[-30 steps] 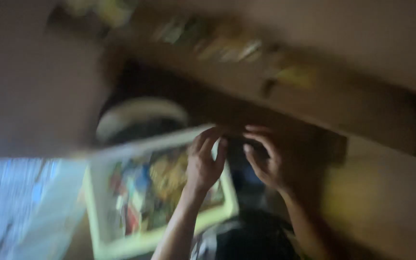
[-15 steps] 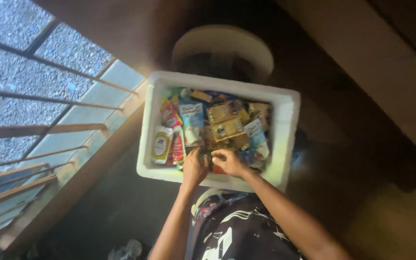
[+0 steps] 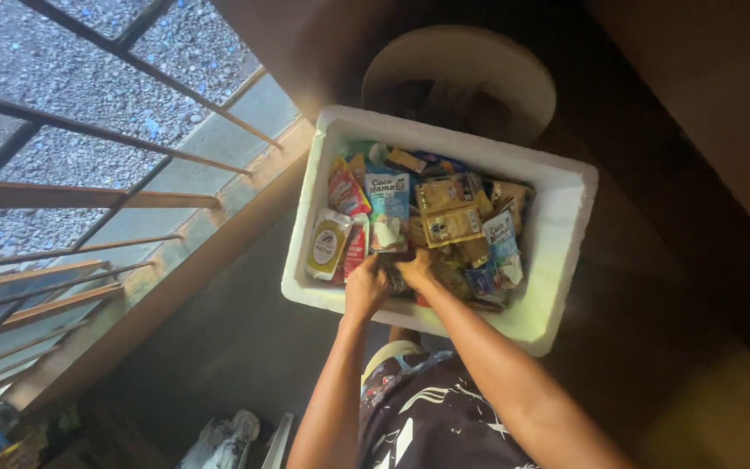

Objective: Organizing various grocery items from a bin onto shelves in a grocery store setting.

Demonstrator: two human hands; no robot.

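Hands, left hand (image 3: pixel 365 287) and right hand (image 3: pixel 416 266), pinching small packets (image 3: pixel 397 280) together at the near edge of the packed foam box (image 3: pixel 557 252); sorting step, calling for a firm lift.

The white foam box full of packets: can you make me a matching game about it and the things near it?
Things:
1. white foam box
2. yellow pouch with a cap
3. gold foil packet
4. round pale tub

Places:
A. middle of the box, on top
B. behind the box, past its far edge
C. by the box's left wall
D. under both hands, holding the packets

Pairs: 1-D, 2-C, 3-A, 4-B
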